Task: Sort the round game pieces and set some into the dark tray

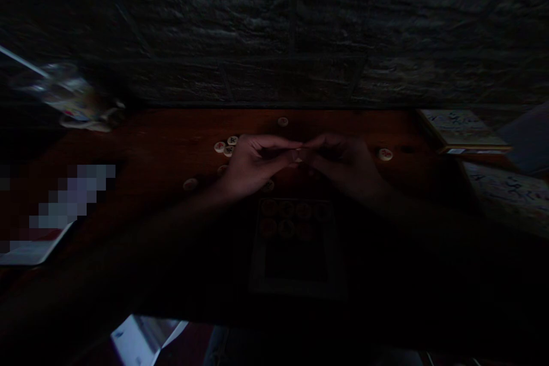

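Observation:
Over the dark wooden table, my left hand and my right hand meet at the fingertips. Both are pinched on a small pale piece, mostly covered by the fingers. Round Chinese chess pieces lie beside my left hand, some partly hidden by it. One piece sits beyond the hands and another to the right of my right hand. Nearer me, a shallow box holds several round pieces in two rows at its far end; it is in deep shadow.
A plastic cup with a straw stands at the far left. Two patterned boxes lie on the right. A dark stone wall rises behind the table. White paper shows at the bottom left.

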A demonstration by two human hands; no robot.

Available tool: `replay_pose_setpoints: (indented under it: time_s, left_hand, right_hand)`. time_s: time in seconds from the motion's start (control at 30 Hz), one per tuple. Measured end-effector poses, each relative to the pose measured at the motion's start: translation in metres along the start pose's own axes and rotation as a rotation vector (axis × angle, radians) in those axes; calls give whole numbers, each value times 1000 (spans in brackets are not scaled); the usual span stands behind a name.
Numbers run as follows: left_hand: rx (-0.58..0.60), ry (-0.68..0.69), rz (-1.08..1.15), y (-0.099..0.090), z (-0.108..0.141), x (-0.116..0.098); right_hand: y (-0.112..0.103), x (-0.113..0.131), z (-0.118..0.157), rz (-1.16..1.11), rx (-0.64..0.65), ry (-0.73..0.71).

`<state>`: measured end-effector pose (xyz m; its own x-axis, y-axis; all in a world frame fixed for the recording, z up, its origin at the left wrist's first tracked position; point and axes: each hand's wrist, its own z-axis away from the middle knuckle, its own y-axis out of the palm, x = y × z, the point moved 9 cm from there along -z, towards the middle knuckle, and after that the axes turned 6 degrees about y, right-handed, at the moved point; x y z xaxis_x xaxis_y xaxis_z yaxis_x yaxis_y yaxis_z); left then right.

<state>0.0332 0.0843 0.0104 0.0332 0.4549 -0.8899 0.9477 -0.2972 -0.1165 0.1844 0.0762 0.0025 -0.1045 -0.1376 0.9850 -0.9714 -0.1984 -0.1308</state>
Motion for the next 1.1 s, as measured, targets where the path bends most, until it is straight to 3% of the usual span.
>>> replay_pose_setpoints:
  time_s: [0.33, 0.63, 1.1]
  left_hand:
    - [74, 29, 68, 7, 1, 3]
    - [14, 5, 79, 2, 0, 3]
    - [-38, -133, 240, 0, 0, 15]
  right_hand:
    - [-4, 2, -1, 77, -50, -15]
    - [-1, -2, -1, -9, -14, 32]
    - [-3, 1, 1, -24, -41, -46]
